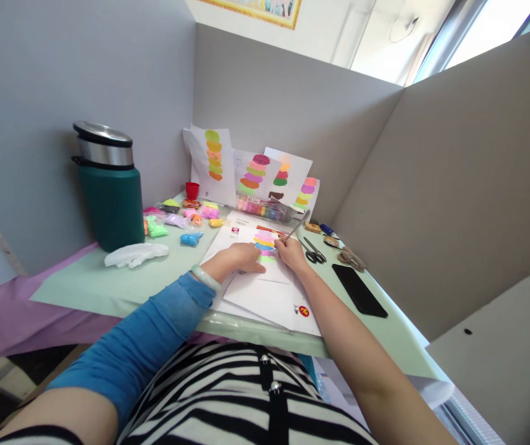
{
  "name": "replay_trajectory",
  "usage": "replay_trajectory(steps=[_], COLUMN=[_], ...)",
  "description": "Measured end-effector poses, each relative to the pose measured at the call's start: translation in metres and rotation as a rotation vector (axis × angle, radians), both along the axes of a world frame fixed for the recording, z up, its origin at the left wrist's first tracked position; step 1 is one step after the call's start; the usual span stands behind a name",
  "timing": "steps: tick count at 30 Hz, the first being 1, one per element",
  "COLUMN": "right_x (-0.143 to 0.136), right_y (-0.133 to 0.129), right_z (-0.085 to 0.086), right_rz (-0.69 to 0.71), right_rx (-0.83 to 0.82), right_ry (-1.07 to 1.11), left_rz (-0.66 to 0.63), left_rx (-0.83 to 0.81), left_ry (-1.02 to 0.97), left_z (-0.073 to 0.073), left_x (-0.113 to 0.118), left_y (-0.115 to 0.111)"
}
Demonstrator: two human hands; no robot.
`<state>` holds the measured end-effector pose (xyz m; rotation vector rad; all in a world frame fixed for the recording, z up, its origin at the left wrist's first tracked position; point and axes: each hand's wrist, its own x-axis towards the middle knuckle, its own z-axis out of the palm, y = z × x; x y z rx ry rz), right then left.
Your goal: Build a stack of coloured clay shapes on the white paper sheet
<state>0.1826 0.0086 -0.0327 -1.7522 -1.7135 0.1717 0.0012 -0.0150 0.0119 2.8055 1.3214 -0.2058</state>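
Observation:
A white sheet [251,235] bears stacked bands of pink, yellow, blue and green [265,240], apparently soft clay or paint. My right hand [291,252] is closed around a metal fork [298,224], its handle slanting up to the right and its tines touching the coloured bands. Fingers stretched out, my left hand [245,257] lies flat on the sheet at the left of the bands. Under that sheet are more white papers [258,300], one with a red and yellow logo.
Small colored packets [191,238] and a white tissue [136,254] lie left, by a green tumbler [115,204]. Scissors [315,250] and a black phone [359,290] lie right. Papers with coloured stacks [214,164] lean at the back, near a red cup [192,190].

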Motion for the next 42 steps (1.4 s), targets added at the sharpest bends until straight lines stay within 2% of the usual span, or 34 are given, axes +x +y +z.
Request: replay_trajectory(steps=[19,27,42], right_x=[0.002,-0.002,-0.003], right_y=[0.003,-0.002,0.0], right_z=[-0.003,0.001,-0.003], right_rz=[-0.007,0.009,0.03], right_rx=[0.004,0.001,0.028], right_ry=[0.011,0.036,0.032], left_rz=[-0.001,-0.042,-0.016], left_rx=[-0.003,0.01,0.005], left_ry=[0.001,-0.037,-0.022], left_z=[0.002,-0.005,-0.008], left_x=[0.0,-0.003,-0.002], left_y=[-0.002,0.007,0.011])
